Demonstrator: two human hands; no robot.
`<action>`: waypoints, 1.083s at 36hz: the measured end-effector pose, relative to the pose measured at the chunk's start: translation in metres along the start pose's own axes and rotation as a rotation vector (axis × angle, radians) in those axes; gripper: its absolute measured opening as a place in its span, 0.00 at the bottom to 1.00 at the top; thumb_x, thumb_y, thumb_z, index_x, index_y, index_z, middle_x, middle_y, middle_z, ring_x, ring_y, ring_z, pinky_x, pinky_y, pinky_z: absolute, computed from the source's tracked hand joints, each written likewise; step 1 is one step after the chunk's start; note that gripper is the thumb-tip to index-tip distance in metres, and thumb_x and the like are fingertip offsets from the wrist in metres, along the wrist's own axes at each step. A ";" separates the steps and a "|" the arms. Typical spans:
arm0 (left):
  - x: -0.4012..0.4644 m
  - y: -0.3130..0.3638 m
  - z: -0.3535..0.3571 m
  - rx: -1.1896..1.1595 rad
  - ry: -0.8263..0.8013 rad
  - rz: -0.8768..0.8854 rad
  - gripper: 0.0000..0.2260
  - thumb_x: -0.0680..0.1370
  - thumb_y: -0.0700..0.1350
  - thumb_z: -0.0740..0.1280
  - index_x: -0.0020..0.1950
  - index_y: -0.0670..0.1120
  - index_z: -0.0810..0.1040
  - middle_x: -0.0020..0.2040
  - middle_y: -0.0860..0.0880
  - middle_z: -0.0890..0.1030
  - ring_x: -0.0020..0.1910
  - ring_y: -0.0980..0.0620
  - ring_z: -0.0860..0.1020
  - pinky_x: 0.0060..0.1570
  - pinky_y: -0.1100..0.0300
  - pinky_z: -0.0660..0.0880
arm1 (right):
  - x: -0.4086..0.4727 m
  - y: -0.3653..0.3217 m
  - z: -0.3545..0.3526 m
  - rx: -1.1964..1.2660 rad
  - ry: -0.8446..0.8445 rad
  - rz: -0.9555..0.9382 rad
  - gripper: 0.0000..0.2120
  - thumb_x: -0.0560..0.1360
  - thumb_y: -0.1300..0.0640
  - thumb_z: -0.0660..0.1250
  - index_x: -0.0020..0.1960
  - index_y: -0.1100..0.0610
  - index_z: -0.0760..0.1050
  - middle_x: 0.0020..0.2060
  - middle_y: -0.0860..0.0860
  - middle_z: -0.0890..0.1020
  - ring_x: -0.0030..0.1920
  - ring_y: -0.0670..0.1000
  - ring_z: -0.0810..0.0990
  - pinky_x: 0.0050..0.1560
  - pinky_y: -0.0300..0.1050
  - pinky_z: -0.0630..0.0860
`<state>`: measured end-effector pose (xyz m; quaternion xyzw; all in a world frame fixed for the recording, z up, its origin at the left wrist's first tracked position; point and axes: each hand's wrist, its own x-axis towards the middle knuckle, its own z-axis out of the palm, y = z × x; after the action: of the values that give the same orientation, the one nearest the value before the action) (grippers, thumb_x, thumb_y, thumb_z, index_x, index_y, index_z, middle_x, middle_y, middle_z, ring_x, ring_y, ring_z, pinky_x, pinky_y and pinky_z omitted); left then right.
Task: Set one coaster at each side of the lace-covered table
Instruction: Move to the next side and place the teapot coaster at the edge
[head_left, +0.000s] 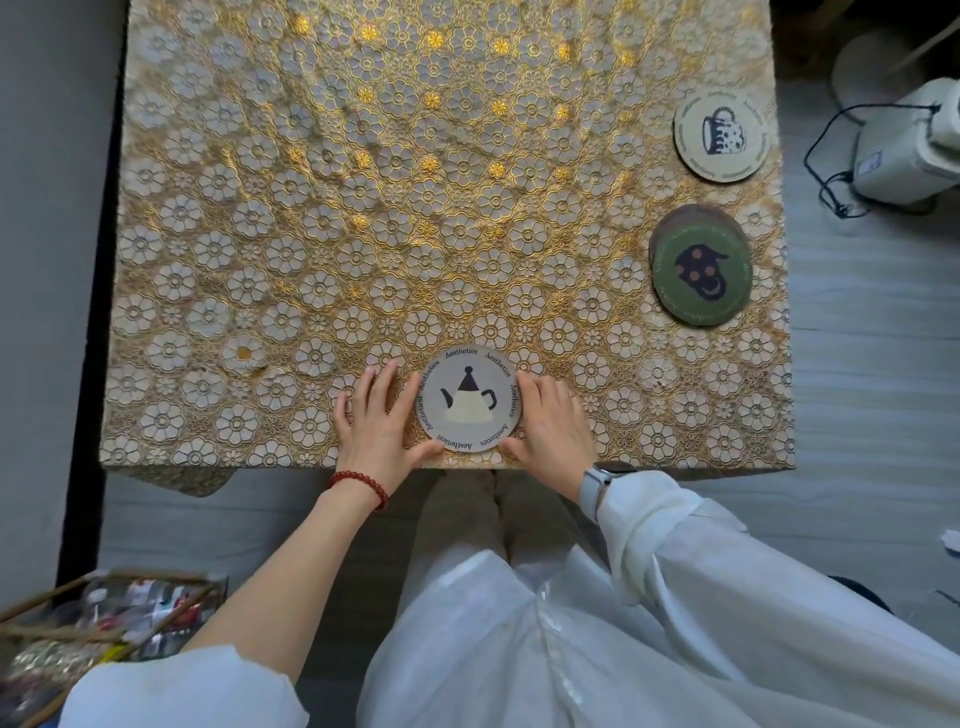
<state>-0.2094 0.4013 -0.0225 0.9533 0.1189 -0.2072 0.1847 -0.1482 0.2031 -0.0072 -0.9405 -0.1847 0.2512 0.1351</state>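
Note:
A grey coaster with a teapot picture (467, 399) lies flat on the lace-covered table (363, 208), at the middle of the near edge. My left hand (376, 421) rests on the cloth against the coaster's left rim, fingers spread. My right hand (550, 423) touches its right rim, thumb at the lower edge. A cream coaster with a mug picture (721, 136) lies near the right edge, further back. A green coaster (702, 275) lies closer along the right edge, stacked on a brown coaster (675, 223) that peeks out behind it.
A white appliance (909, 150) with a black cord stands on the floor to the right of the table. A glass and wood box (104, 623) sits on the floor at the lower left. A grey wall runs along the table's left side.

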 end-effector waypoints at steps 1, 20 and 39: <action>0.000 0.000 0.000 0.007 -0.002 -0.002 0.39 0.68 0.60 0.69 0.73 0.53 0.54 0.76 0.46 0.52 0.75 0.46 0.45 0.71 0.40 0.43 | 0.000 0.000 0.000 0.007 0.004 0.001 0.36 0.68 0.50 0.70 0.68 0.58 0.56 0.59 0.56 0.70 0.57 0.56 0.68 0.60 0.52 0.68; 0.001 0.006 -0.008 0.056 -0.067 -0.040 0.39 0.68 0.62 0.68 0.73 0.54 0.52 0.76 0.48 0.49 0.75 0.46 0.43 0.72 0.41 0.43 | -0.002 0.001 0.001 -0.009 -0.018 0.009 0.38 0.68 0.48 0.69 0.69 0.57 0.54 0.61 0.55 0.69 0.59 0.55 0.67 0.60 0.52 0.68; 0.117 0.138 -0.035 0.120 -0.117 0.148 0.32 0.75 0.61 0.58 0.73 0.55 0.46 0.76 0.44 0.45 0.74 0.42 0.43 0.71 0.37 0.45 | 0.057 0.133 -0.103 0.088 0.206 0.374 0.25 0.75 0.54 0.62 0.69 0.59 0.60 0.65 0.61 0.68 0.65 0.60 0.64 0.66 0.57 0.66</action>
<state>-0.0513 0.3083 -0.0027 0.9551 0.0245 -0.2553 0.1487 -0.0112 0.0906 0.0088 -0.9723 0.0188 0.1824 0.1452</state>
